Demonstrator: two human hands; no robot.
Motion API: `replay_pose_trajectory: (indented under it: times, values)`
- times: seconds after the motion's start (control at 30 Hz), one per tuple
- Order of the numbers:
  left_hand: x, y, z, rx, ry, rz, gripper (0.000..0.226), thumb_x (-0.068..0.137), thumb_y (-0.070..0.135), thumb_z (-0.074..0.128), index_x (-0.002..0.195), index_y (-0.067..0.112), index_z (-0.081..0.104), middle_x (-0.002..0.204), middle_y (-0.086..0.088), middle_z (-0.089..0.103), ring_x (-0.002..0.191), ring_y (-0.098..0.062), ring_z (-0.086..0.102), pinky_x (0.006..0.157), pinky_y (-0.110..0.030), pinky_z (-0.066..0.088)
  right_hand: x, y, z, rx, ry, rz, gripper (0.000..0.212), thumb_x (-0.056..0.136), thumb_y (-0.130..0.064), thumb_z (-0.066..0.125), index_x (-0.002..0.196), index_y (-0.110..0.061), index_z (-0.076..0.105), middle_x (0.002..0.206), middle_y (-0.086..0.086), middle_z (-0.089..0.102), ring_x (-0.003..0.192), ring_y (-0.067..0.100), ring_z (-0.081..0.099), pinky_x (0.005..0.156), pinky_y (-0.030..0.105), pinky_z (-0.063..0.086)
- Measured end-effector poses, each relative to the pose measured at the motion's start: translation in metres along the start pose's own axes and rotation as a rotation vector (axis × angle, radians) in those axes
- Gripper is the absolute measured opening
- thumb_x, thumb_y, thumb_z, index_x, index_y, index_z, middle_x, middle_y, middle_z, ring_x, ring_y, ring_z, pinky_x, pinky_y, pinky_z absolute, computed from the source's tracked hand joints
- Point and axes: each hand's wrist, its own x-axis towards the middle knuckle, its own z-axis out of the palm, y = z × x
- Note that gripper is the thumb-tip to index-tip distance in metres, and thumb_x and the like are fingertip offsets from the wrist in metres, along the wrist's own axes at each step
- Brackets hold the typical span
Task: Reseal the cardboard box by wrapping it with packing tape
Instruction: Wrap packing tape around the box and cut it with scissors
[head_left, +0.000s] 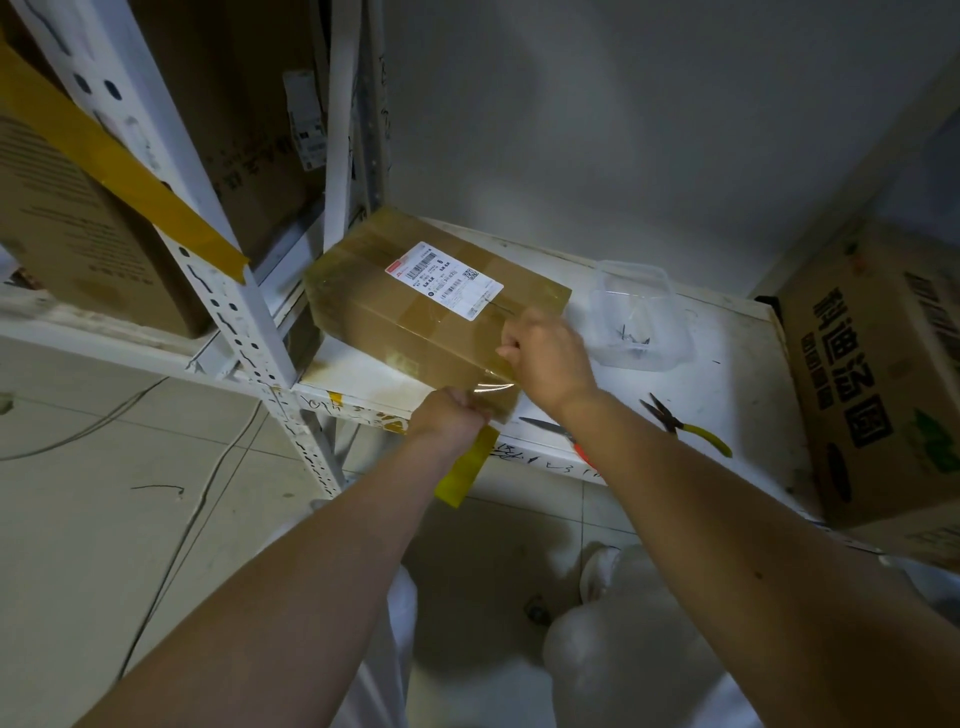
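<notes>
1. Head view: the cardboard box (415, 306) lies on the white bench (727, 364), its near end over the front edge, beside the rack on the left.
2. The left hand (452, 415) is curled at the box's near end, pinching a strip of yellowish packing tape (467, 467) that hangs below it.
3. The right hand (550, 353) is curled at the box's near right corner, apparently gripping clear tape there.
4. To the right lie scissors (550, 428), yellow-handled pliers (685, 423) and a clear container (644, 317).
</notes>
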Motion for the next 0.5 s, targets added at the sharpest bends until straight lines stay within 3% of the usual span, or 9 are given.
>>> replay_pose_trajectory:
  times: [0.07,0.17,0.23,0.33,0.4,0.5]
  values:
    - [0.002,0.000,0.002,-0.017,-0.012,-0.010,0.015,0.083,0.028,0.069,0.084,0.017,0.058,0.108,-0.012,0.067,0.104,-0.030,0.061,0.089,-0.036,0.048,-0.010,0.004,0.003,0.147,-0.017,-0.044,0.022,0.085,-0.035,0.070,0.088,-0.013,0.066,0.093,-0.003,0.055,0.096,0.020,0.051,0.073,0.028,0.040]
    - [0.004,-0.001,0.004,-0.041,-0.023,-0.026,0.024,0.083,0.027,0.070,0.100,0.012,0.061,0.111,-0.012,0.066,0.106,-0.030,0.060,0.095,-0.037,0.048,-0.020,0.012,-0.002,0.244,-0.063,-0.079,0.033,0.078,-0.040,0.075,0.098,-0.015,0.068,0.103,-0.001,0.060,0.099,0.018,0.051,0.083,0.033,0.045]
    - [0.004,-0.001,0.004,-0.063,-0.020,-0.028,0.019,0.083,0.024,0.070,0.096,0.013,0.062,0.112,-0.012,0.067,0.107,-0.030,0.061,0.094,-0.037,0.048,-0.024,0.013,-0.002,0.125,-0.026,-0.139,0.031,0.078,-0.040,0.075,0.099,-0.017,0.069,0.106,-0.002,0.062,0.104,0.020,0.052,0.091,0.037,0.042]
    - [0.005,0.000,0.007,-0.068,-0.016,-0.030,0.021,0.082,0.019,0.070,0.100,0.008,0.066,0.111,-0.017,0.068,0.107,-0.033,0.061,0.087,-0.035,0.048,-0.029,0.010,0.008,-0.168,0.169,-0.218,0.023,0.077,-0.043,0.074,0.083,-0.021,0.072,0.092,-0.003,0.065,0.108,0.026,0.055,0.098,0.045,0.030]
    - [0.005,0.001,0.008,-0.060,-0.011,-0.035,0.021,0.083,0.017,0.068,0.102,0.009,0.066,0.110,-0.017,0.068,0.106,-0.033,0.061,0.085,-0.035,0.048,-0.031,0.007,0.018,-0.250,0.247,-0.233,0.023,0.079,-0.041,0.072,0.077,-0.019,0.071,0.084,-0.001,0.063,0.101,0.027,0.057,0.102,0.047,0.027]
    - [0.006,0.002,0.008,-0.071,-0.015,-0.047,0.013,0.083,0.014,0.065,0.096,0.013,0.064,0.110,-0.016,0.067,0.106,-0.033,0.061,0.087,-0.035,0.049,-0.039,0.010,0.032,-0.289,0.379,-0.271,0.025,0.086,-0.037,0.060,0.080,-0.016,0.070,0.082,0.001,0.065,0.081,0.023,0.062,0.101,0.041,0.035]
